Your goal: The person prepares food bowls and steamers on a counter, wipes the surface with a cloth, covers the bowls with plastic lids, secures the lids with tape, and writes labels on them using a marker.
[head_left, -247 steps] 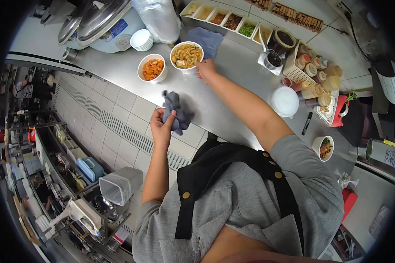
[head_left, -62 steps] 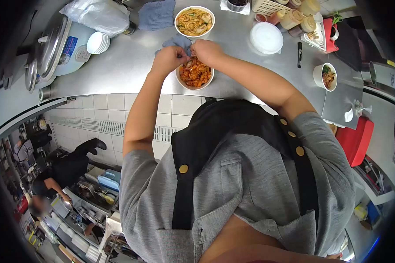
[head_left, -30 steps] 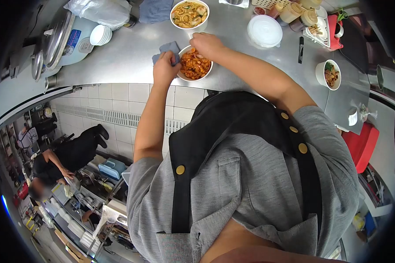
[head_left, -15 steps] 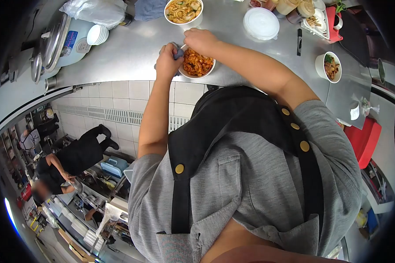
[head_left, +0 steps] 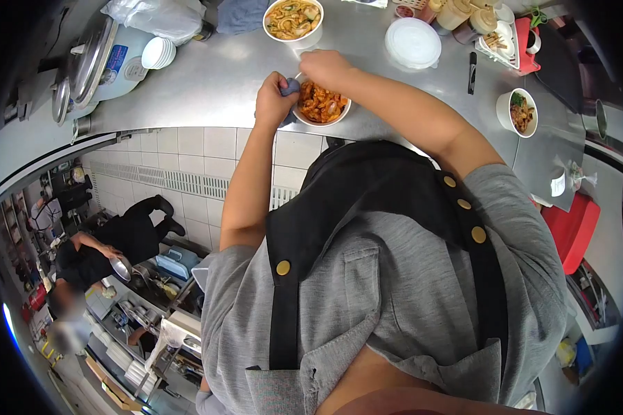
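Observation:
A white round bowl of red-sauced food [head_left: 322,104] sits near the front edge of the steel counter. My left hand [head_left: 275,102] is closed around a blue-grey cloth [head_left: 290,87], which it holds against the bowl's left rim. Across the bowl's far side reaches my right hand [head_left: 325,70], its fingers curled down at the rim and partly hidden. Just beyond it stands another white bowl [head_left: 302,39], filled with yellowish noodle-like food.
A clear-lidded round container [head_left: 412,43] and a black marker [head_left: 472,73] lie to the right. Farther right is a bowl with meat and greens [head_left: 516,113]. Sauce bottles [head_left: 457,15] stand at the back, stacked white cups [head_left: 158,53] at left. A co-worker [head_left: 111,242] holds a metal pan behind.
Both hands and the bowl of red-sauced food have shifted slightly right. My left hand still grips the cloth. The co-worker's metal pan has changed position.

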Demonstrator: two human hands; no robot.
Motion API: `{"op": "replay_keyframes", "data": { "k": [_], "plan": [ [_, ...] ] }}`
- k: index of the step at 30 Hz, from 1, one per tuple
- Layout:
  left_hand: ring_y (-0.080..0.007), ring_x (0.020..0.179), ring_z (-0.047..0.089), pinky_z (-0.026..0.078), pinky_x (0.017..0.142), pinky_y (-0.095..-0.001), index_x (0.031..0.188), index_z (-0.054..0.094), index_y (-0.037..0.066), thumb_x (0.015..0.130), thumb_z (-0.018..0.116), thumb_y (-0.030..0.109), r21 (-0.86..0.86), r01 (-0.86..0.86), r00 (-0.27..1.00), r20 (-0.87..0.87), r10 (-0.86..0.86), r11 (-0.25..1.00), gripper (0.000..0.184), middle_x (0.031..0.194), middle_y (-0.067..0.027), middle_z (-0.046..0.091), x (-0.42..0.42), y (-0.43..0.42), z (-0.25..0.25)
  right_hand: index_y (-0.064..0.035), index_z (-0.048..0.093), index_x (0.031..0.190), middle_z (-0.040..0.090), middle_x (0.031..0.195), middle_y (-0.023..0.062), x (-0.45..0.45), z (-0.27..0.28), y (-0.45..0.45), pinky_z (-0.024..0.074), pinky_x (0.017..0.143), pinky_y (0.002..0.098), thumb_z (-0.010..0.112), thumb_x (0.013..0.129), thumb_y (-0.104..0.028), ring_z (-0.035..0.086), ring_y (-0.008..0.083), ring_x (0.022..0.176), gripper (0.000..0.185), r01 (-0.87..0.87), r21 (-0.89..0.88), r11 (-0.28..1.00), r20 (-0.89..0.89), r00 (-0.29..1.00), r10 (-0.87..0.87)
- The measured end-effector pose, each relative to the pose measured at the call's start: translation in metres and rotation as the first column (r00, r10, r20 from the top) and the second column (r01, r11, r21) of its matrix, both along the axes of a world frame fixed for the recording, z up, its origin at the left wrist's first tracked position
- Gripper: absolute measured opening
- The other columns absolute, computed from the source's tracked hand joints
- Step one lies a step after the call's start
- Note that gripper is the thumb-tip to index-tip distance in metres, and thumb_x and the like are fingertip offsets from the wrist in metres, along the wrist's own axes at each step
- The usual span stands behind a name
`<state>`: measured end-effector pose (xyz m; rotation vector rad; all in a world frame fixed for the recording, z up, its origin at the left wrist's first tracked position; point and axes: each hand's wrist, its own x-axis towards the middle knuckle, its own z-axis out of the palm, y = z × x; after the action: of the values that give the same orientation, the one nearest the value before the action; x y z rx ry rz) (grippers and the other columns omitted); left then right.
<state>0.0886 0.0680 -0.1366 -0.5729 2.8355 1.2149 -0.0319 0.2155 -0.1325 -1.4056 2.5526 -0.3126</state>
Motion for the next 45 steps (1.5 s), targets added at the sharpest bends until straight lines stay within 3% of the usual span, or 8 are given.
{"op": "replay_keyframes", "data": {
  "k": [5, 10, 14, 22, 24, 32, 36, 45],
  "plan": [
    [-0.0081, 0.069, 0.048, 0.043, 0.061, -0.0229, 0.082, 0.042, 0.011, 0.078, 0.076, 0.000, 0.481, -0.178, 0.939, -0.179, 0.295, 0.859, 0.037, 0.076, 0.0015, 0.050, 0.024, 0.005, -0.051, -0.0072, 0.068, 0.099, 0.067, 0.104, 0.0165, -0.024, -0.027, 0.044, 0.0557, 0.070, 0.0432, 0.053, 0.091, -0.011, 0.069, 0.0292, 0.092, 0.017, 0.240, -0.151, 0.959, 0.121, 0.967, -0.223],
    [-0.0070, 0.068, 0.037, 0.035, 0.057, -0.0236, 0.083, 0.042, 0.011, 0.083, 0.080, 0.013, 0.618, -0.261, 0.867, -0.187, 0.462, 0.741, 0.038, 0.077, 0.0033, 0.043, 0.028, 0.035, -0.065, -0.0057, 0.049, 0.116, 0.060, 0.113, 0.0190, 0.007, -0.034, 0.051, 0.0631, 0.056, 0.0431, 0.045, 0.103, -0.018, 0.070, 0.0323, 0.089, 0.018, 0.877, 0.084, 0.473, 0.912, 0.124, -0.391],
    [-0.0060, 0.071, 0.037, 0.035, 0.062, -0.0210, 0.085, 0.041, 0.012, 0.087, 0.078, 0.018, 0.731, -0.297, 0.798, -0.163, 0.580, 0.615, 0.037, 0.081, 0.0027, 0.043, 0.029, 0.062, -0.079, -0.0042, 0.041, 0.123, 0.056, 0.118, 0.0196, 0.030, -0.053, 0.034, 0.0647, 0.055, 0.0437, 0.047, 0.102, -0.018, 0.069, 0.0334, 0.088, 0.025, 0.936, 0.004, 0.353, 0.944, 0.112, -0.309],
    [-0.0074, 0.075, 0.053, 0.042, 0.061, -0.0236, 0.095, 0.046, 0.013, 0.090, 0.072, 0.011, 0.985, -0.118, 0.988, 0.104, 0.118, 0.124, 0.026, 0.091, 0.0014, 0.056, 0.021, 0.118, -0.003, -0.0008, 0.049, 0.132, 0.062, 0.121, 0.0125, 0.029, -0.027, 0.082, 0.0501, 0.090, 0.0349, 0.058, 0.097, -0.046, 0.062, 0.0234, 0.105, 0.058, 0.781, 0.030, 0.623, 0.976, 0.112, -0.187],
    [-0.0083, 0.083, 0.054, 0.044, 0.068, -0.0227, 0.102, 0.049, 0.012, 0.091, 0.068, 0.007, 0.995, -0.061, 0.995, 0.054, 0.086, 0.078, 0.022, 0.097, 0.0001, 0.056, 0.018, 0.114, 0.004, -0.0009, 0.048, 0.137, 0.062, 0.123, 0.0106, 0.037, 0.026, 0.121, 0.0477, 0.093, 0.0336, 0.055, 0.095, -0.056, 0.061, 0.0232, 0.108, 0.069, 0.634, 0.177, 0.753, 0.974, -0.222, -0.042],
    [-0.0110, 0.094, 0.060, 0.050, 0.076, -0.0265, 0.107, 0.058, 0.007, 0.094, 0.061, 0.003, 0.716, 0.246, 0.949, -0.042, -0.311, 0.653, 0.013, 0.104, -0.0016, 0.062, -0.010, 0.015, 0.039, -0.0014, 0.045, 0.134, 0.064, 0.104, 0.0153, 0.039, 0.051, 0.164, 0.0502, 0.085, 0.0407, 0.056, 0.097, -0.028, 0.063, 0.0360, 0.091, 0.047, 0.498, 0.133, 0.857, 0.465, 0.732, -0.498],
    [-0.0081, 0.082, 0.057, 0.047, 0.072, -0.0236, 0.104, 0.060, 0.006, 0.089, 0.058, -0.004, 0.390, 0.284, 0.923, -0.359, -0.139, 0.876, 0.018, 0.095, -0.0002, 0.063, -0.091, -0.068, 0.057, -0.0084, 0.053, 0.125, 0.059, 0.115, 0.0118, 0.057, 0.038, 0.142, 0.0479, 0.085, 0.0482, 0.064, 0.084, -0.018, 0.056, 0.0342, 0.107, 0.043, 0.461, -0.066, 0.885, -0.190, 0.865, -0.464],
    [-0.0212, 0.072, 0.067, 0.052, 0.063, -0.0328, 0.099, 0.068, 0.003, 0.084, 0.067, 0.005, 0.017, 0.065, 0.893, -0.447, -0.051, 0.998, 0.015, 0.090, -0.0103, 0.071, -0.356, -0.204, 0.029, -0.0092, 0.060, 0.117, 0.056, 0.118, 0.0119, 0.037, -0.043, 0.143, 0.0438, 0.095, 0.0441, 0.060, 0.075, -0.001, 0.051, 0.0335, 0.113, 0.043, 0.461, -0.233, 0.856, 0.073, 0.886, -0.457]
  ]
}}
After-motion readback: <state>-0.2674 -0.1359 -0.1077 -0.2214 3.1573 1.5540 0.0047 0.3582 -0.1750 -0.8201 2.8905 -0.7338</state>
